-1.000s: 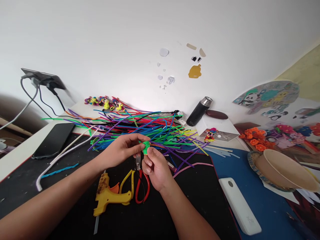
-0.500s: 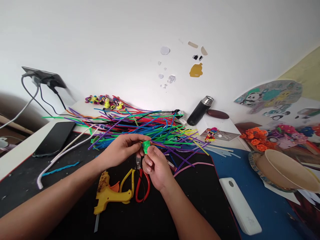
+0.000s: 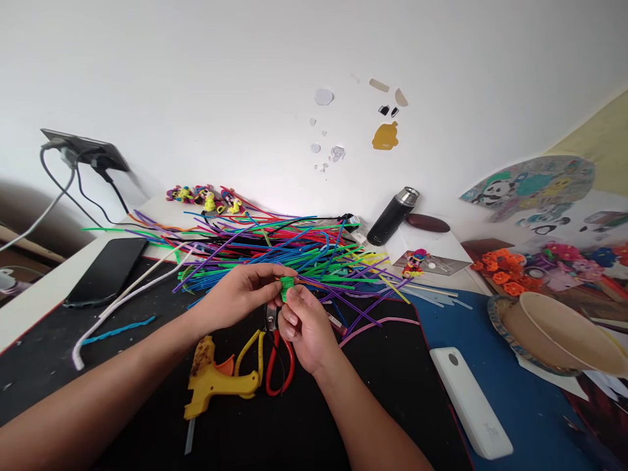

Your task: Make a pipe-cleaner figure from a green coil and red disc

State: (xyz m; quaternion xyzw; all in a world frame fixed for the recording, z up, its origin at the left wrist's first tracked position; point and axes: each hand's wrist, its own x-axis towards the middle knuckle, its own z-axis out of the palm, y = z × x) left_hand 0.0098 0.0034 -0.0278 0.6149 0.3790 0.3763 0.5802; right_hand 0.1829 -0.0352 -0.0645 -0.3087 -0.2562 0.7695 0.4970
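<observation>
Between my two hands is a small green coil of pipe cleaner [image 3: 286, 285], held above the black mat. My left hand [image 3: 241, 294] grips its left side with thumb and fingers. My right hand [image 3: 307, 324] pinches it from the right, fingers curled beneath. Part of the coil is hidden by my fingertips. Just below my hands lie scissors with red handles [image 3: 292, 369], their blades partly covered. Beside them are yellow-handled pliers [image 3: 261, 353] and a yellow glue gun [image 3: 210, 389] with a clear stick poking out.
Behind my hands spreads a heap of colourful pipe cleaners [image 3: 255, 245]. A black phone [image 3: 106, 271] and a white twisted stem [image 3: 132, 296] lie left. To the right are a white power bank [image 3: 473, 405], a black flask [image 3: 394, 216], a small figure [image 3: 415, 263] and a bowl [image 3: 564, 333].
The green coil has turned slightly between my fingers, and a little less of it shows. My hands stay in nearly the same place.
</observation>
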